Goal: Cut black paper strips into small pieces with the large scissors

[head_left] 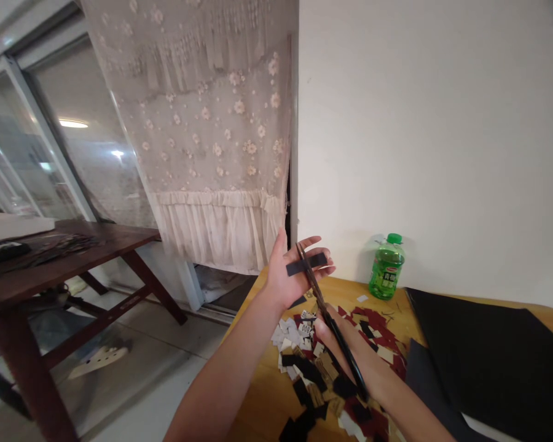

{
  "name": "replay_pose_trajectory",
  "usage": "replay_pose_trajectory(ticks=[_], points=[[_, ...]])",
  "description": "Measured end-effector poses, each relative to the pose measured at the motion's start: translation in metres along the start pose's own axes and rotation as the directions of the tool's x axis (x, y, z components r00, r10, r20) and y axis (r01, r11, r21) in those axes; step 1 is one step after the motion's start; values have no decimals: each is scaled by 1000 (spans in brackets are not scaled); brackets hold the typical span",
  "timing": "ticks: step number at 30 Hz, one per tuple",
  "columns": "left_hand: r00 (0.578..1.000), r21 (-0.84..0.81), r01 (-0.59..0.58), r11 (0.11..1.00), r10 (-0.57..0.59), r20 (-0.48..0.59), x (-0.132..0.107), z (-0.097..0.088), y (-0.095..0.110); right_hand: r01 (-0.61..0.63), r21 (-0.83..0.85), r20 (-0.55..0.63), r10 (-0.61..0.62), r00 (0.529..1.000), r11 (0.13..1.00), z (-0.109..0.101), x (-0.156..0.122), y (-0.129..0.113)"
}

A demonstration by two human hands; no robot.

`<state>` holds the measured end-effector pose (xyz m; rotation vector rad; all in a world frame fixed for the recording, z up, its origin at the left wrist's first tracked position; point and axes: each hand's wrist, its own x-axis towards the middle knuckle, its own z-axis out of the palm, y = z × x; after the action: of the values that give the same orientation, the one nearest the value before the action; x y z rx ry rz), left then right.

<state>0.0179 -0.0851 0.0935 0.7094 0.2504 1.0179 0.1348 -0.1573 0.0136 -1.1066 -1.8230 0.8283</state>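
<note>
At far left, a dark wooden table [69, 258] holds a stack of pale board and dark scraps, and a lace curtain [198, 123] hangs beside it. The raised left hand [288, 276] is spread, palm toward the camera, with a black card strip [306, 264] held across its fingers. Long black-handled scissors [328, 316] run up from the right hand [338, 344], which is clenched around the handles, and their blades cross the strip just above the left palm. Below both hands, a heap of white, black and red scraps [316, 368] covers a yellow wooden tabletop [262, 405]. Further right stand a green plastic bottle [387, 267] against the white wall and overlapping black sheets [483, 356]
</note>
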Motion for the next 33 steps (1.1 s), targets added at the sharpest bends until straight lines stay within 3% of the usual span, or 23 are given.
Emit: replay_pose_trajectory(ticks=[6,19,24,33], points=[[1000,23,-13,1000,12,29,0,-1,-1,-33,-18,-5,33,999,999,-1,0,1],[1000,33,-8,999,9,-11,4,-1,-3,-49,28,-49,51,997,998,2,0,7],[1000,32,-16,999,16,3,4,-1,-3,-97,37,-6,97,995,995,2,3,4],[1000,20,-5,1000,5,-23,5,-1,-4,-132,-15,-41,131,990,991,1,3,1]])
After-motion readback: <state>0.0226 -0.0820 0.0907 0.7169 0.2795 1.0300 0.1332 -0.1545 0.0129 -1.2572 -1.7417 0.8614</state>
